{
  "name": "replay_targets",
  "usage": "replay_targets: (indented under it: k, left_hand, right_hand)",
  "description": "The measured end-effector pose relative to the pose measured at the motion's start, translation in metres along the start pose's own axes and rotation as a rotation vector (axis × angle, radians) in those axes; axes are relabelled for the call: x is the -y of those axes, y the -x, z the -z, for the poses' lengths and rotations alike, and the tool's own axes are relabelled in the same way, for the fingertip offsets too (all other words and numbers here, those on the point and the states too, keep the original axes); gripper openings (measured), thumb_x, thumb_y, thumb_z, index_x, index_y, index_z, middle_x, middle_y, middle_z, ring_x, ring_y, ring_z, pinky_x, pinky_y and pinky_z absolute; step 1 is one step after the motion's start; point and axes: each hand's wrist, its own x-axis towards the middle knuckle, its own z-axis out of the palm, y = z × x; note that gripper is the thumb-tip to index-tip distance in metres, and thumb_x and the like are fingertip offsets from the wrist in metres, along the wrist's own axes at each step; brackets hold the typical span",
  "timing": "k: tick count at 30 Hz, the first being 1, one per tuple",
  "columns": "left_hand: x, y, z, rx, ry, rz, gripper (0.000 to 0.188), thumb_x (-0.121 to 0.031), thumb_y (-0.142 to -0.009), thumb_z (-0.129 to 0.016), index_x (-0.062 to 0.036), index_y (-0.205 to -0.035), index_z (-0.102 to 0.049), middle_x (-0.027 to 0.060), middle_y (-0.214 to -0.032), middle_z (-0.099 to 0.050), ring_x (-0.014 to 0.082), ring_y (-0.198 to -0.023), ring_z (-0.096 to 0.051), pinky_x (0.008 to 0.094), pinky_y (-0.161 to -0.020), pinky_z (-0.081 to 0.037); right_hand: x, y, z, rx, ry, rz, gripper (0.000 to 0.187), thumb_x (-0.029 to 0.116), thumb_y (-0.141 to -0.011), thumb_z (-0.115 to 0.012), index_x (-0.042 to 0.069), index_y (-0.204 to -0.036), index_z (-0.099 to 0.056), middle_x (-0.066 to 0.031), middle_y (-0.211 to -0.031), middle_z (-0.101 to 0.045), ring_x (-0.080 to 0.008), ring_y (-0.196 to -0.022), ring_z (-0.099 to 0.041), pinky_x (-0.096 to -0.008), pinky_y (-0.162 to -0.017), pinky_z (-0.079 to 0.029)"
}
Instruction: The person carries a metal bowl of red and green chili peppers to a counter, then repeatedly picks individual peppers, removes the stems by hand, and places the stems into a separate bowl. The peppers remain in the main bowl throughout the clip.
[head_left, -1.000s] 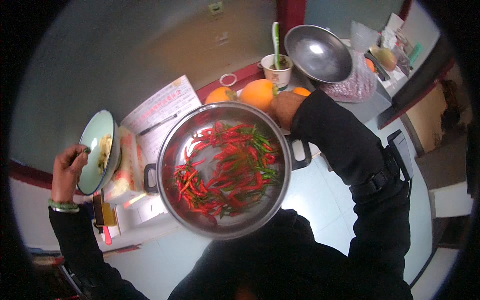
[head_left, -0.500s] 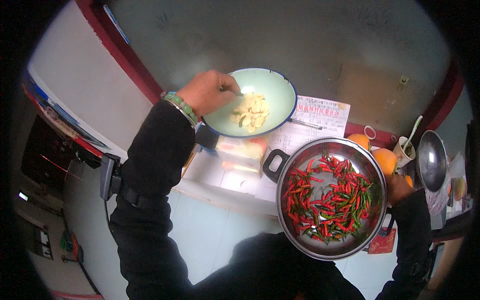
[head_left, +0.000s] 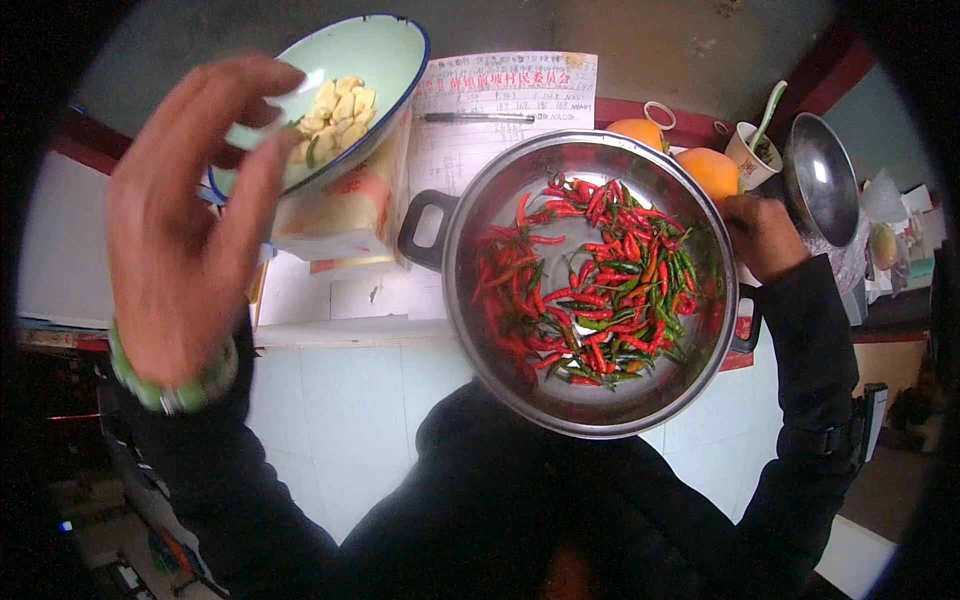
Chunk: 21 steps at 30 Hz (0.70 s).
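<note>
Remotely, I'm seeing the left hand (head_left: 180, 235) hanging blurred in the air, its back facing me, fingers arching, thumb standing well apart from them and pinching nothing I can make out. The right hand (head_left: 768, 240) is curling at the pot's far right rim, its forearm slanting up from below; its fingertips are hiding, so I can't tell what it's gripping. The pot (head_left: 520, 385) is sitting before the body, holding red and green peppers (head_left: 625, 270). Behind the left fingers, a pale green bowl (head_left: 392, 50) is holding garlic cloves (head_left: 342, 108). Farther off, a pen (head_left: 478, 117) is lying on paper (head_left: 480, 160).
</note>
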Motion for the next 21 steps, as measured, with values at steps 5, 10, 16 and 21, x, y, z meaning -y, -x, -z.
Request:
replay_targets:
  k: [5,10,16,21]
  left_hand:
    - [-0.047,0.042,-0.026,0.002,0.285,-0.081,0.025,0.011,-0.075,-0.051,0.0039,-0.098,-0.06,0.0184,-0.104,-0.061,0.026,-0.094,-0.061,0.0331,-0.08,-0.049]
    - [-0.056,0.07,-0.084,-0.006,0.485,-0.044,0.027,0.007,-0.066,-0.056,0.0025,-0.092,-0.061,0.0168,-0.098,-0.062,0.0301,-0.084,-0.062,0.0361,-0.072,-0.051]
    - [-0.061,0.09,-0.105,-0.125,0.657,0.085,0.027,0.007,-0.067,-0.056,0.0006,-0.092,-0.062,0.015,-0.098,-0.062,0.0288,-0.083,-0.062,0.0357,-0.071,-0.051]
    - [-0.062,0.098,-0.112,-0.126,0.7,0.12,0.026,0.006,-0.068,-0.056,0.0,-0.092,-0.062,0.0143,-0.097,-0.062,0.0284,-0.083,-0.062,0.0352,-0.071,-0.051]
  right_hand:
    - [0.018,0.007,0.014,-0.24,-0.064,-0.041,0.012,-0.004,-0.076,-0.055,-0.001,-0.086,-0.06,-0.0156,-0.085,-0.061,-0.0288,-0.079,-0.062,-0.0339,-0.071,-0.048]
    - [0.07,0.004,0.011,-0.234,-0.15,0.29,0.011,-0.006,-0.078,-0.054,-0.003,-0.088,-0.057,-0.0145,-0.085,-0.059,-0.0275,-0.08,-0.06,-0.0313,-0.073,-0.047]
    - [0.115,-0.026,-0.023,0.126,-0.135,0.317,0.016,-0.007,-0.074,-0.057,-0.002,-0.089,-0.06,-0.0158,-0.09,-0.06,-0.0316,-0.09,-0.059,-0.0376,-0.075,-0.048]
    - [0.131,-0.036,-0.061,0.088,-0.126,0.605,0.022,-0.005,-0.07,-0.059,-0.001,-0.092,-0.059,-0.0155,-0.098,-0.058,-0.0334,-0.093,-0.058,-0.0394,-0.076,-0.048]
